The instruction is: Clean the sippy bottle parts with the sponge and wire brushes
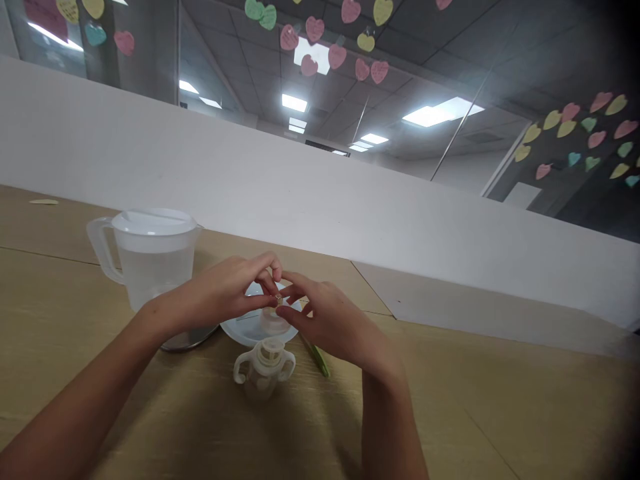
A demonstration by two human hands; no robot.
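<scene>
Two bare hands meet above a pale bluish-white shallow round dish [234, 330] on a light wood-look bench [500, 400]. The left hand [239, 287] and the right hand [327, 317] pinch a small translucent yellowish piece [279, 301] between their fingertips; its exact shape is too small to make out. Just below it, in the dish, sits a clear round cup-shaped plastic part [273, 324]. Nearer the viewer, a clear bottle with two curved white handles [265, 370] stands upright on the bench, its top uncovered. A slim green object [318, 358] lies to the right of the dish, partly hidden by the right hand. On the left, behind the left forearm, stands a translucent white lidded plastic pitcher [157, 263], with a grey round flat tray [187, 341] partly showing near it. Heart-shaped coloured paper notes [315, 29] dot the glass above a low white wall [240, 193]
</scene>
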